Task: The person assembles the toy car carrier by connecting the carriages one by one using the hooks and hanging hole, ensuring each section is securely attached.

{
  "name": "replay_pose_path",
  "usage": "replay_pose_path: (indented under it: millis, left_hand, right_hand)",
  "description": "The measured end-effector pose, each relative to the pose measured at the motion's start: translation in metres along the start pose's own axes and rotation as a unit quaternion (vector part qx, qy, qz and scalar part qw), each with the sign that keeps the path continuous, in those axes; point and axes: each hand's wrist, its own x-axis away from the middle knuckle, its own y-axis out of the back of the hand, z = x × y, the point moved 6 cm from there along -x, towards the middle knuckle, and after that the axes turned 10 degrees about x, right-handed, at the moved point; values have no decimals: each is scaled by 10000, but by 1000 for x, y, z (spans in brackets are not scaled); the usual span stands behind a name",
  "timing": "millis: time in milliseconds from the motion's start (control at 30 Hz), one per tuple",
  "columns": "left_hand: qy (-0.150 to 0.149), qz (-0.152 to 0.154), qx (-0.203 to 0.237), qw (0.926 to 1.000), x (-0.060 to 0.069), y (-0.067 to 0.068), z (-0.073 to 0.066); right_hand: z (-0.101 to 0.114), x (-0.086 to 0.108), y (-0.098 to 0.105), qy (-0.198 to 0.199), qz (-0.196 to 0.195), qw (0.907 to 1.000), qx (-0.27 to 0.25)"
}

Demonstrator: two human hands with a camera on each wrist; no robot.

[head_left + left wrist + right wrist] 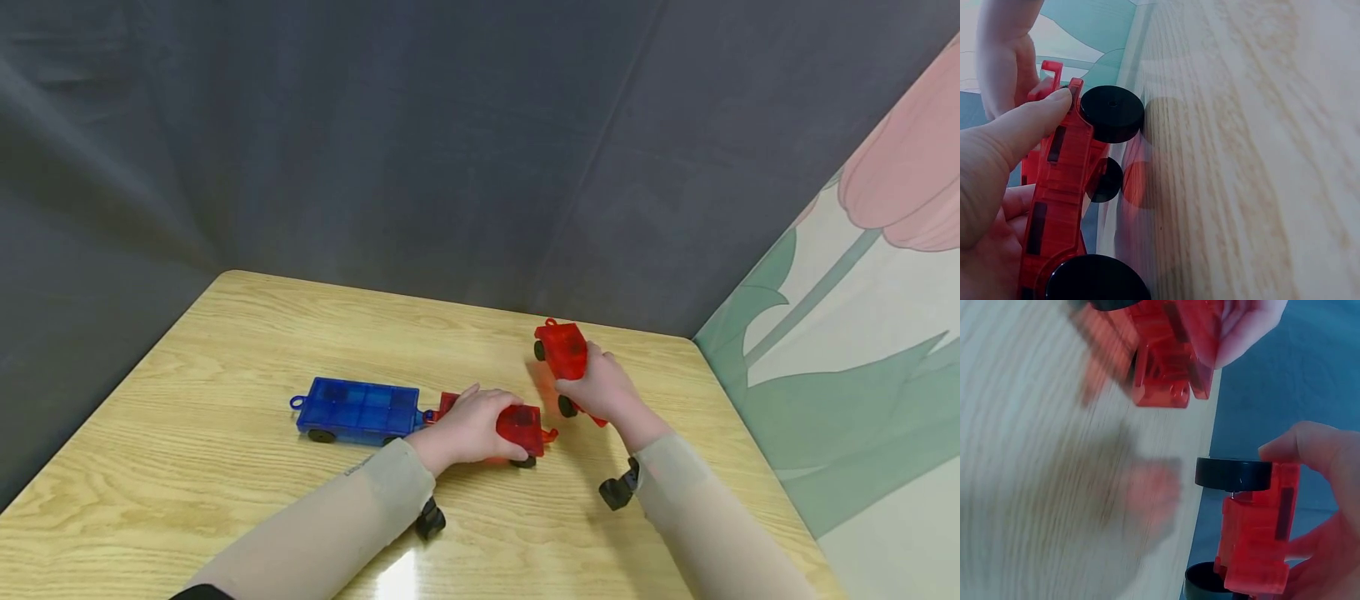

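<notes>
My left hand [468, 425] grips a red toy train car [521, 429] from above, thumb along its near side. Its black wheels are at the tabletop, and a red hook [551, 435] sticks out at its right end. Behind it, its left end meets a translucent blue toy train car [360, 408], which has a ring at its far left. Farther right, my right hand [600, 387] holds a second red toy train car [562, 350] at a slant, a ring on its upper end. In the right wrist view this car [1254, 544] is raised above the table.
The wood-grain table [225, 492] lies under everything. A dark grey curtain [420, 150] hangs behind it, and a tulip-patterned cloth [862, 375] borders its right side. Small black wrist devices [618, 490] sit under both wrists.
</notes>
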Motion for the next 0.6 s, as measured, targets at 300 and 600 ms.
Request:
replay_pose_path:
  millis: [300, 600]
  left_hand:
    - [49, 15, 62, 10000, 0, -2, 2]
    - [71, 5, 103, 9999, 1, 0, 1]
  right_hand:
    - [-22, 17, 4, 43, 34, 9996, -269]
    - [-37, 31, 7, 230, 145, 9974, -667]
